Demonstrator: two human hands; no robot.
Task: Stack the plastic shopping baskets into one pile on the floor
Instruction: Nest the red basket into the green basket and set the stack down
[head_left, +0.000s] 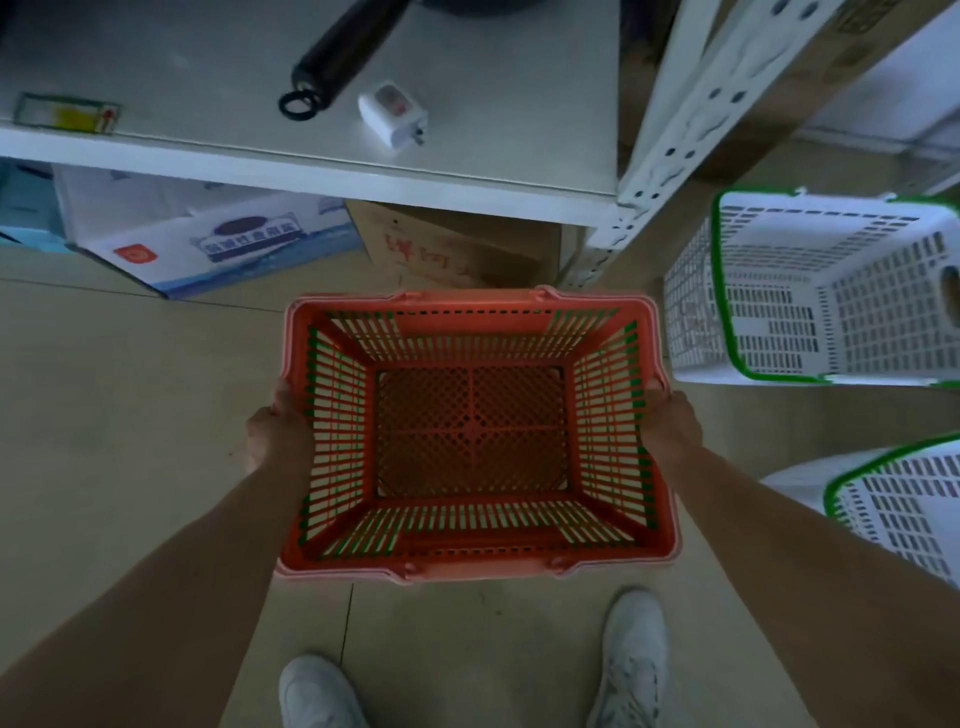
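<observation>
below, a red basket (470, 436) is held between the two hands, mouth up, over the tiled floor (130, 415). the left hand (275, 431) is clamped on the basket's left rim, and the right hand (670, 421) is closed on the right rim, so the basket lies directly between them. green slats are seen through its side walls. beyond the right hand, a white basket with green rim (831, 296) is seen tipped on its side by the shelf post (675, 135); a second white basket (904, 509) lies right of the right forearm.

Slatted red plastic basket (470, 551); smooth floor tiles (130, 389)
</observation>
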